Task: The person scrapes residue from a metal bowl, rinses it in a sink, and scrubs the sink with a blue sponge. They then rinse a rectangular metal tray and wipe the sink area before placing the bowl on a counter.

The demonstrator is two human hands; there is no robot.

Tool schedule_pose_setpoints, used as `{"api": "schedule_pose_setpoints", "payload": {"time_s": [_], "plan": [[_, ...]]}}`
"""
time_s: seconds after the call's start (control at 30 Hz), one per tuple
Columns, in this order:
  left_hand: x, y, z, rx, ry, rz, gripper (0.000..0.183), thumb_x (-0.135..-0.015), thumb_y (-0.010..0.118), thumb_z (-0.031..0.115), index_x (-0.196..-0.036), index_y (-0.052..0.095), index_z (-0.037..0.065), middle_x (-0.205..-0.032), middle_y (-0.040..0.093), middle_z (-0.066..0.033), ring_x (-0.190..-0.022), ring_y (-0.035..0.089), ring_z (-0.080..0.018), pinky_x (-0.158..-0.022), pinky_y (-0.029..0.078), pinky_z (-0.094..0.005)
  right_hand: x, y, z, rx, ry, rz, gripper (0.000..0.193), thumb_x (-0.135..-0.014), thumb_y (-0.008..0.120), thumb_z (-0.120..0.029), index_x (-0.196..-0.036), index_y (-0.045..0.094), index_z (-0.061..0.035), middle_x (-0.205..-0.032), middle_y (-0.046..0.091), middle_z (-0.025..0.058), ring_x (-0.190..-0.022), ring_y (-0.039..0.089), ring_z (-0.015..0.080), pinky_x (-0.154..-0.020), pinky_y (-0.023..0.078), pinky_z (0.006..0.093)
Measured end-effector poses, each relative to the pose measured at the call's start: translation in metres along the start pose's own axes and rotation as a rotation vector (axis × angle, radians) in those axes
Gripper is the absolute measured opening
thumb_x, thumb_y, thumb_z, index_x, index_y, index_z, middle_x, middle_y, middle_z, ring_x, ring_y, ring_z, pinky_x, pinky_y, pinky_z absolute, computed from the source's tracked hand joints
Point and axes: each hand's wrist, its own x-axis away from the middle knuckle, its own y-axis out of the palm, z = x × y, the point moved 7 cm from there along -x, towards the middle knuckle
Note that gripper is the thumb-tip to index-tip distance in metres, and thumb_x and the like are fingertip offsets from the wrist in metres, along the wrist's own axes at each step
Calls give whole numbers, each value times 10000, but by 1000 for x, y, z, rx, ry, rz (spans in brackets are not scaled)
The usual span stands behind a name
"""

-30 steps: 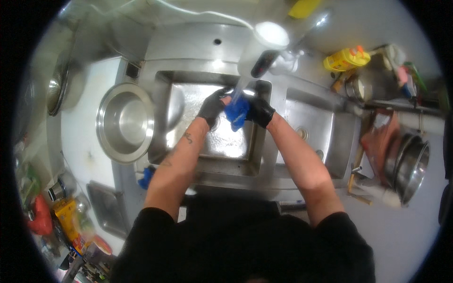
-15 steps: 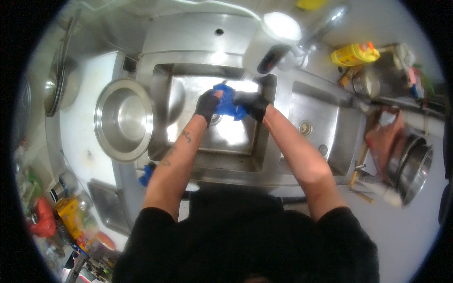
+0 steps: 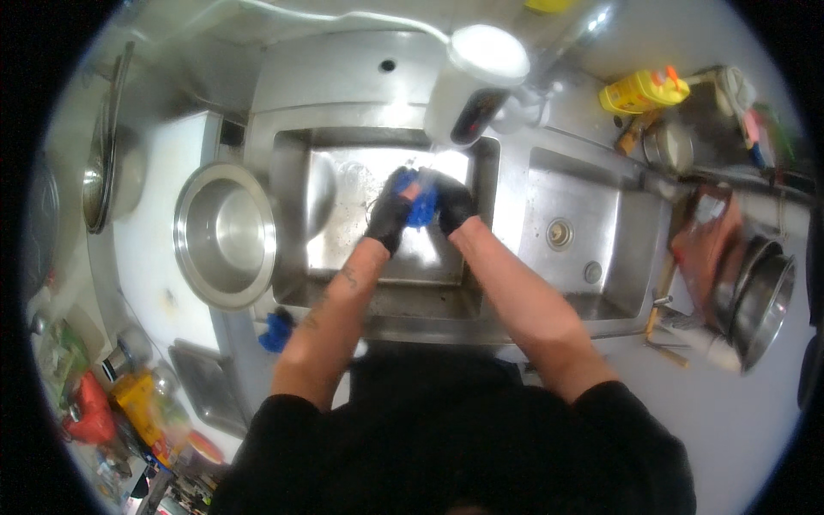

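Observation:
A crumpled blue cloth (image 3: 421,208) is bunched between my two hands over the left sink basin (image 3: 343,184). My left hand (image 3: 391,216), in a black glove with bare skin showing near the thumb, is closed on the cloth's left side. From the right, my black-gloved right hand (image 3: 453,206) grips the same cloth; its fingers are partly hidden. Both hands are just below the spout of a white tap unit (image 3: 487,60) with a dark panel. Water from the spout is hard to make out in the glare.
A deep steel pot (image 3: 225,236) stands on the white counter left of the sink. To the right is a second basin (image 3: 562,202) with a drain. A yellow bottle (image 3: 639,93) and steel bowls (image 3: 760,300) lie farther right. Another blue cloth (image 3: 275,331) rests by the sink's front left.
Both hands have drawn closer together and squeezed the blue cloth into a smaller bundle, nearer the spout. The view has shifted slightly.

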Motion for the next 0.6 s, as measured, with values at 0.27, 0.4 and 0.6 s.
{"api": "schedule_pose_setpoints", "payload": {"time_s": [0.27, 0.4, 0.6], "plan": [[-32, -5, -16, -964, 215, 126, 415, -1019, 489, 400, -1084, 649, 23, -1038, 662, -287, -889, 639, -408, -829, 499, -442, 37, 28, 27, -250, 90, -8, 295, -1054, 488, -179, -1308, 548, -42, -1274, 600, 117, -1203, 570, 221, -1013, 490, 350], [-36, -9, -17, -687, 270, 156, 356, -1013, 532, 311, -1245, 540, 41, -1078, 646, -185, -945, 626, -285, -842, 509, -398, 26, 18, 24, -133, -43, -21, 287, -1037, 523, -180, -1284, 574, -43, -1229, 621, 92, -1134, 594, 198, -1015, 480, 327], [-12, 10, -43, -823, 279, -16, 362, -987, 573, 253, -1272, 536, 32, -1062, 643, -161, -941, 615, -228, -845, 505, -370, -23, -10, 60, -506, 201, -20, 303, -1039, 500, -204, -1274, 585, -34, -1215, 631, 110, -1107, 604, 224, -1008, 477, 323]]}}
